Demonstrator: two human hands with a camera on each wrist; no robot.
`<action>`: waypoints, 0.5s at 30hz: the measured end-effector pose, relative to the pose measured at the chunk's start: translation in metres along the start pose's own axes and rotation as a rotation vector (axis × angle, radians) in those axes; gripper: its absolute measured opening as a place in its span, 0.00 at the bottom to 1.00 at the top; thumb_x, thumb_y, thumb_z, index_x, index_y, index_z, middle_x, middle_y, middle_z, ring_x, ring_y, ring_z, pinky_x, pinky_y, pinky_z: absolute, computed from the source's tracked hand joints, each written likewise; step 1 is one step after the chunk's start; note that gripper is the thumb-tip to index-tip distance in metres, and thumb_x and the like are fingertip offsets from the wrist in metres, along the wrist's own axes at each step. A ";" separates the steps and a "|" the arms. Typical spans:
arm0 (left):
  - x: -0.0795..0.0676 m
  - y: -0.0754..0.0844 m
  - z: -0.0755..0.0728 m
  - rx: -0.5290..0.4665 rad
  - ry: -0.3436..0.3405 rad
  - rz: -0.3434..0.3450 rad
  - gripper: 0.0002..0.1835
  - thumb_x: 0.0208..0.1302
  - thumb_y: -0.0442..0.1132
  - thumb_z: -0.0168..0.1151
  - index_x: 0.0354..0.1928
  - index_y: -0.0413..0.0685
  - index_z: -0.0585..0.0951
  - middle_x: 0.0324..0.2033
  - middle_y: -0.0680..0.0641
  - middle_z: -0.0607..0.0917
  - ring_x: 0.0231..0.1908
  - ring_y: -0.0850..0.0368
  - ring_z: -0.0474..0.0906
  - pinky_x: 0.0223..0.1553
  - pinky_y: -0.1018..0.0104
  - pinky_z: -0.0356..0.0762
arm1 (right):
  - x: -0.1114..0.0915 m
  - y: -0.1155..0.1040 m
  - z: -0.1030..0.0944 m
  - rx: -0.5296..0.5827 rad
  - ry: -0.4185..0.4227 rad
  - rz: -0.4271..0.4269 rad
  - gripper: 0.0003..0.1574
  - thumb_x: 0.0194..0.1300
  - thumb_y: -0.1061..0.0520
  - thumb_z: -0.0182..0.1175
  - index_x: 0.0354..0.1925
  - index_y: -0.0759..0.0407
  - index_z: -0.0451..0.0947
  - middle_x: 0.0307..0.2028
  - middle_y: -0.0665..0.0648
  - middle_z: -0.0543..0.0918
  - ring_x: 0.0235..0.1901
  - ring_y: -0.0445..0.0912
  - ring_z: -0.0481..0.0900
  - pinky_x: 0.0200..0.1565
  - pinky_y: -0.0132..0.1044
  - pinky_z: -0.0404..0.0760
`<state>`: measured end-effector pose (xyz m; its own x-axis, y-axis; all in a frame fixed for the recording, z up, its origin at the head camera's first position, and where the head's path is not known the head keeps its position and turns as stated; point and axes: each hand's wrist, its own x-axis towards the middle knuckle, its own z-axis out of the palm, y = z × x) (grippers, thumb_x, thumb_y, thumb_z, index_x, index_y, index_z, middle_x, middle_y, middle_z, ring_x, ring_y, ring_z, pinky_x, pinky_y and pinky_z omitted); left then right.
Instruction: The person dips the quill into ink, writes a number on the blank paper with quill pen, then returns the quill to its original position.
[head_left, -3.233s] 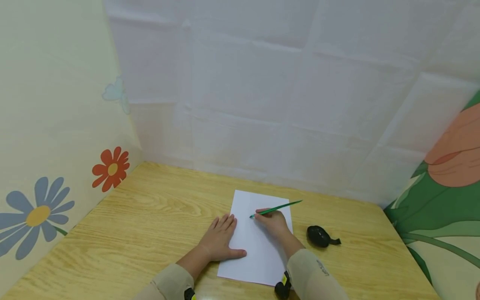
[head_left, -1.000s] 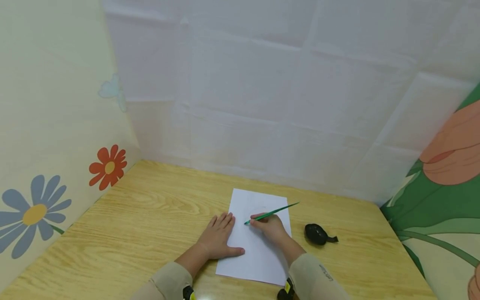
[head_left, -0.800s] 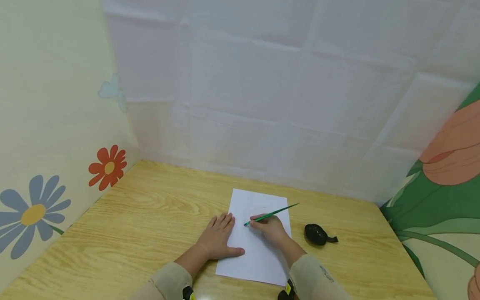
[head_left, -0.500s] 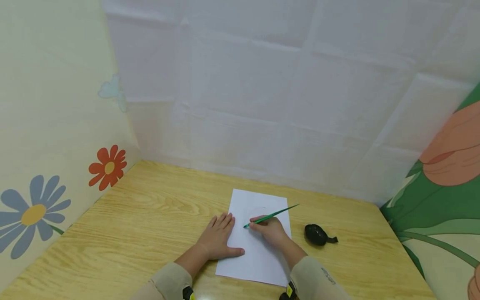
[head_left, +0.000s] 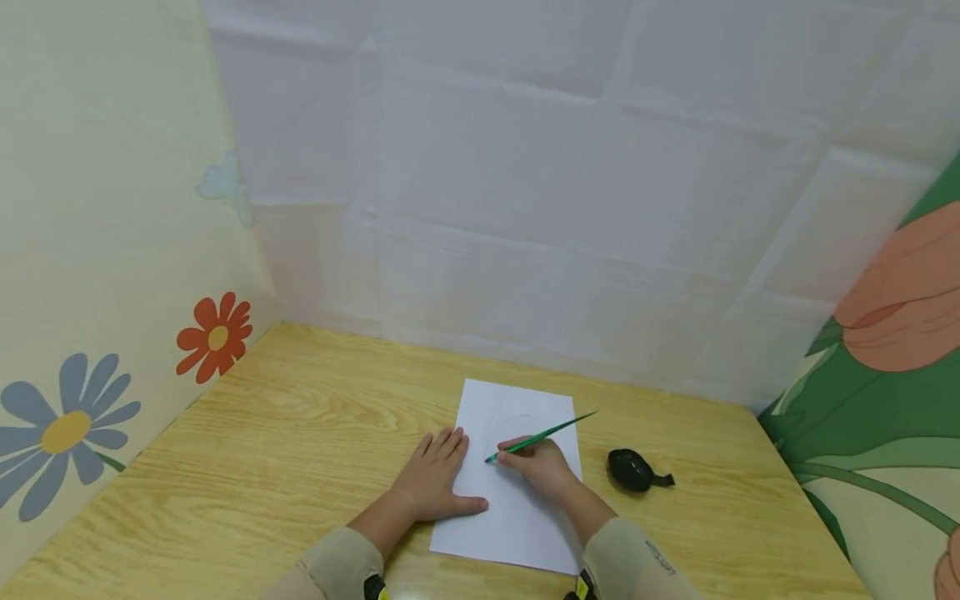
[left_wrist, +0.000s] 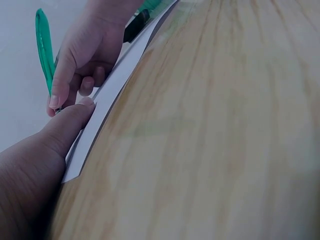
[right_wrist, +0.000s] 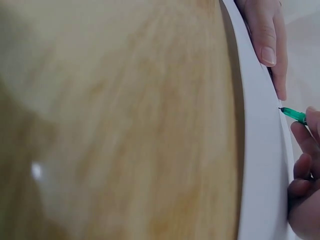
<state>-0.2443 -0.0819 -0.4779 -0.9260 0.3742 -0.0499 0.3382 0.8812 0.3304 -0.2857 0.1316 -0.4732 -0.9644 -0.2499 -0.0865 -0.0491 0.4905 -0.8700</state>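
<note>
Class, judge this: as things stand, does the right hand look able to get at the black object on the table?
Probably yes: nothing visible blocks the right hand from the black object, though the hand holds a green pen it may need to put down first.

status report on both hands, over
Left hand rests on white rectangular paper. Right hand pinches slim green pen. Glossy black rounded object right of paper, not obstructing.
</note>
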 end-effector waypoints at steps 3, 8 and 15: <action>0.000 0.000 0.000 -0.003 -0.002 -0.001 0.60 0.53 0.77 0.55 0.75 0.38 0.56 0.76 0.40 0.54 0.77 0.43 0.44 0.76 0.43 0.41 | -0.001 0.000 0.000 0.003 -0.005 0.000 0.17 0.60 0.48 0.69 0.45 0.56 0.86 0.43 0.55 0.89 0.43 0.42 0.83 0.49 0.38 0.80; -0.001 0.000 0.000 -0.003 0.001 0.004 0.60 0.54 0.77 0.55 0.75 0.37 0.56 0.76 0.40 0.54 0.77 0.43 0.45 0.76 0.43 0.41 | -0.003 0.000 0.000 0.005 -0.005 0.000 0.17 0.60 0.49 0.69 0.44 0.56 0.86 0.42 0.55 0.89 0.42 0.41 0.83 0.48 0.37 0.81; 0.000 -0.001 0.001 -0.002 0.002 0.007 0.60 0.54 0.78 0.54 0.75 0.38 0.56 0.76 0.40 0.54 0.77 0.43 0.45 0.76 0.43 0.42 | -0.004 0.001 0.000 0.014 -0.019 -0.015 0.17 0.61 0.49 0.69 0.45 0.57 0.86 0.41 0.55 0.89 0.41 0.39 0.83 0.45 0.33 0.80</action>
<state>-0.2449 -0.0825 -0.4789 -0.9241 0.3793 -0.0456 0.3440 0.8781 0.3324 -0.2824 0.1334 -0.4735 -0.9584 -0.2733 -0.0828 -0.0596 0.4749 -0.8780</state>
